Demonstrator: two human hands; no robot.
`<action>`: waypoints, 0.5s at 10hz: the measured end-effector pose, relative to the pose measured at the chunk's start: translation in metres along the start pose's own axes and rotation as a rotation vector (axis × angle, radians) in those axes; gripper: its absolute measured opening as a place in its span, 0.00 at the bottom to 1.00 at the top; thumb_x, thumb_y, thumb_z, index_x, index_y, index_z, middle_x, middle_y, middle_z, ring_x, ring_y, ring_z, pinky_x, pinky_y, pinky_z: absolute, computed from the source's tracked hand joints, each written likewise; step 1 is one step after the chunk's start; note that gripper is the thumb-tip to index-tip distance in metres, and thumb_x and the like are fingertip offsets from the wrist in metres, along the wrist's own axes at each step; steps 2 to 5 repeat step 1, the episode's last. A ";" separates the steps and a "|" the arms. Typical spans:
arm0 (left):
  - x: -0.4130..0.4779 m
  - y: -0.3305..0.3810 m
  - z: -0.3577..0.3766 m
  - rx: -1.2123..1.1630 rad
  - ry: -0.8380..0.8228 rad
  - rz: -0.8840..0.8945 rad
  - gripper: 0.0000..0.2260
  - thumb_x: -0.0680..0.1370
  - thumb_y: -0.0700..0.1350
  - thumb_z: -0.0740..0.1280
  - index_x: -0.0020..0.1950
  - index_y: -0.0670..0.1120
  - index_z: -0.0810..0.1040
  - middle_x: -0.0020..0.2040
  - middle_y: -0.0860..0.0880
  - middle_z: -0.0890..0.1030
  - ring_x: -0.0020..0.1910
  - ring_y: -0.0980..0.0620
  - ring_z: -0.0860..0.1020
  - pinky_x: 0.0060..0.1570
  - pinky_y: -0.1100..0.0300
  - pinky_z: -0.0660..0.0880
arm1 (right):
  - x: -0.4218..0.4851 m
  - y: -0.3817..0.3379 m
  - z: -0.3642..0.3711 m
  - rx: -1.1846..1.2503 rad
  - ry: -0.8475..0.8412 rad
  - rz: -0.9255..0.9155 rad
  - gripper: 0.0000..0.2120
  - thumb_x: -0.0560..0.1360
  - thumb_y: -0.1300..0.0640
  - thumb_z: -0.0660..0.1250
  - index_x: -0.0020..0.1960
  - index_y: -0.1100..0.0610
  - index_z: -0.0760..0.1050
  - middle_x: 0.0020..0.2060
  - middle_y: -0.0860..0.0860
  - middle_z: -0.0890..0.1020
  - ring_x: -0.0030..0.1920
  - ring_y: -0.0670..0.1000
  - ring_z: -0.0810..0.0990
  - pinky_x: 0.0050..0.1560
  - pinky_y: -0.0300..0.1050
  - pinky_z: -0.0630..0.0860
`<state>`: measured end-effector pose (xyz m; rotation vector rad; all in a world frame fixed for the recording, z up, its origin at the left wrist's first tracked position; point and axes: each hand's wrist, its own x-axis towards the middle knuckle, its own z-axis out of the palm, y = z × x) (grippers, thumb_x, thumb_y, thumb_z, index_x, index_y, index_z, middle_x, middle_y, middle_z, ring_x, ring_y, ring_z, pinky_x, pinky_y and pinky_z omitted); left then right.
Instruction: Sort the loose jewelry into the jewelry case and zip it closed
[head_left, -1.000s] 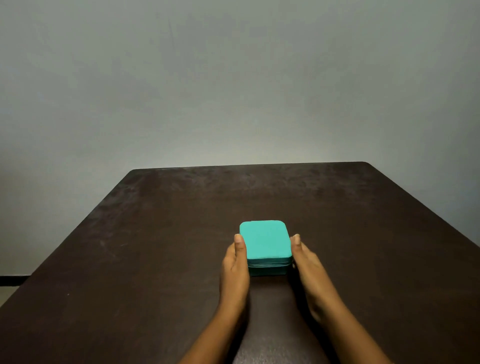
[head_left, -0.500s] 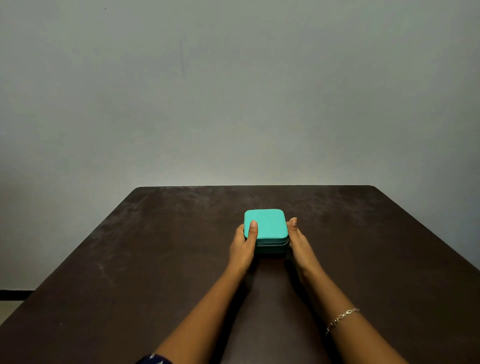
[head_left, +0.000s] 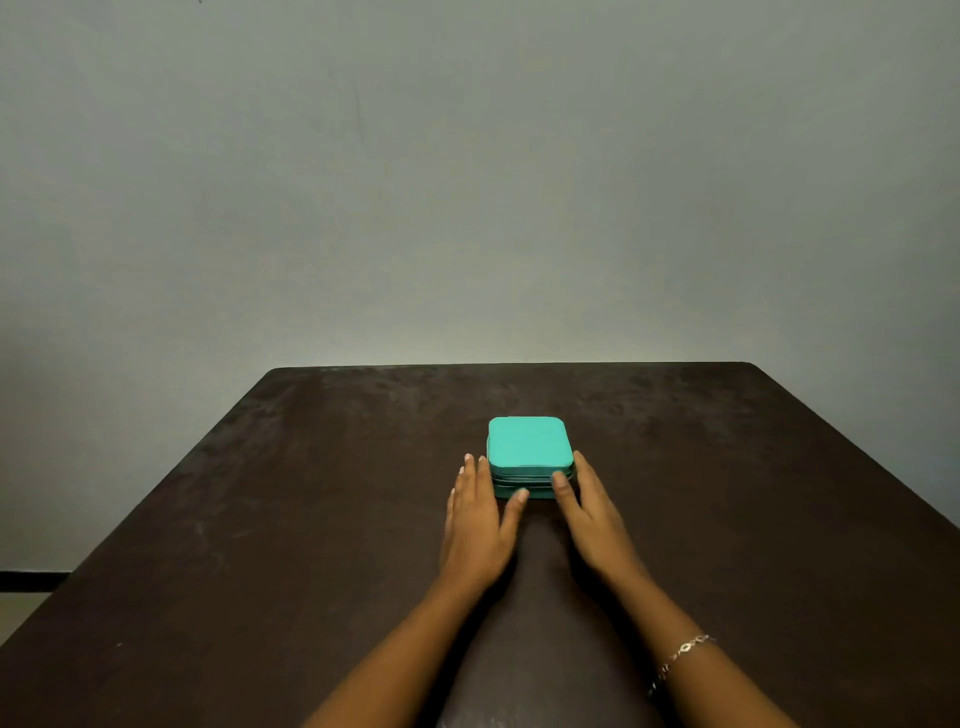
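The teal case (head_left: 530, 441) is seen with its lid down, set flat about midway between the left and right edges of the counter (head_left: 260, 519). The left grip (head_left: 478, 525) is laid just beside the case's left side, fingers straight and spread, with the thumb tip touching the near face. The right grip (head_left: 592, 519) is held along the right side, fingers straight, with the thumb set on the near right corner. A bracelet (head_left: 683, 649) is worn on the right wrist.
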<state>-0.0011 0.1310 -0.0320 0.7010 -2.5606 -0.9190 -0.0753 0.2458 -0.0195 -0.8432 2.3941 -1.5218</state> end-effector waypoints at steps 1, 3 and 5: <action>-0.019 0.001 0.001 0.222 -0.044 -0.005 0.43 0.67 0.67 0.35 0.76 0.42 0.42 0.77 0.44 0.44 0.76 0.49 0.43 0.73 0.56 0.42 | -0.011 0.009 0.002 -0.288 0.008 0.015 0.30 0.79 0.47 0.54 0.75 0.56 0.48 0.75 0.52 0.51 0.75 0.49 0.49 0.72 0.43 0.50; -0.019 0.001 0.001 0.222 -0.044 -0.005 0.43 0.67 0.67 0.35 0.76 0.42 0.42 0.77 0.44 0.44 0.76 0.49 0.43 0.73 0.56 0.42 | -0.011 0.009 0.002 -0.288 0.008 0.015 0.30 0.79 0.47 0.54 0.75 0.56 0.48 0.75 0.52 0.51 0.75 0.49 0.49 0.72 0.43 0.50; -0.019 0.001 0.001 0.222 -0.044 -0.005 0.43 0.67 0.67 0.35 0.76 0.42 0.42 0.77 0.44 0.44 0.76 0.49 0.43 0.73 0.56 0.42 | -0.011 0.009 0.002 -0.288 0.008 0.015 0.30 0.79 0.47 0.54 0.75 0.56 0.48 0.75 0.52 0.51 0.75 0.49 0.49 0.72 0.43 0.50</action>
